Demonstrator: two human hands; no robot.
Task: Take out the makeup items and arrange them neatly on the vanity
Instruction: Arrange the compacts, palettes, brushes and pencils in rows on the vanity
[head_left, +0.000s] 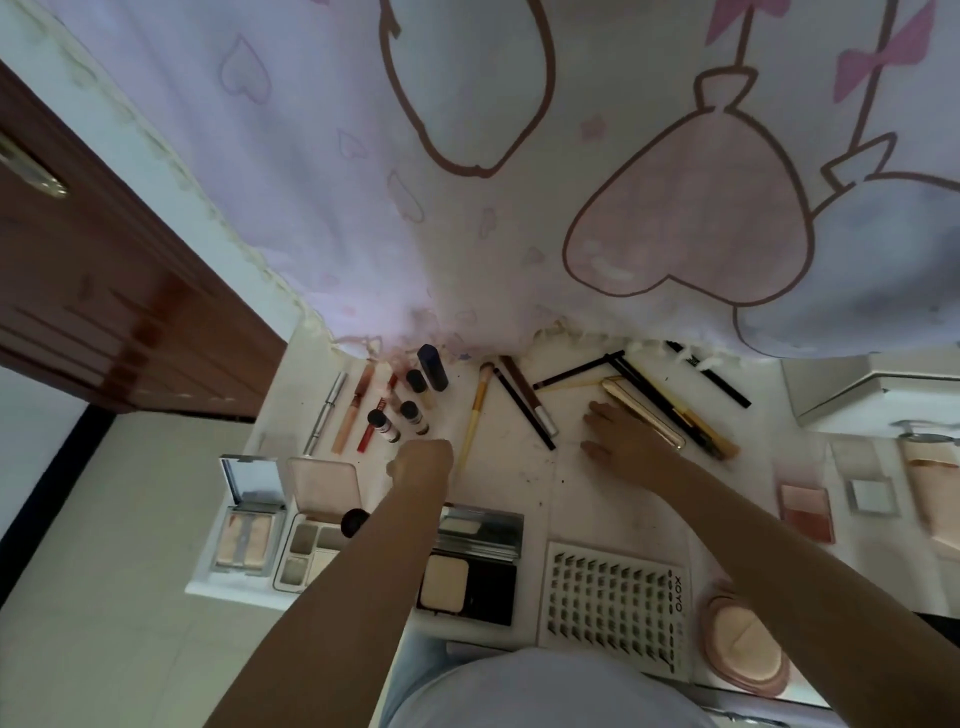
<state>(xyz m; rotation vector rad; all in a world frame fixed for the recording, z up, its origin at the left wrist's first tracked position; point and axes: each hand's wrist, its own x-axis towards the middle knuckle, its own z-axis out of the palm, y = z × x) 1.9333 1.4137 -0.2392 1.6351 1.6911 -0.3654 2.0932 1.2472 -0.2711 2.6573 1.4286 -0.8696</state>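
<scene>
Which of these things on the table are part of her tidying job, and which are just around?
Part of the job:
small bottles
gold-handled brush
gold tube
open palettes
lash card
vanity

Just around:
heart-print curtain
brown wooden door

lash card (613, 605), white, lying at the near edge of the tabletop (519, 467): the brand "xoyo" is printed in capitals along its right margin, reading sideways. further print below it on the same margin is too small to read. no other legible text.
</scene>
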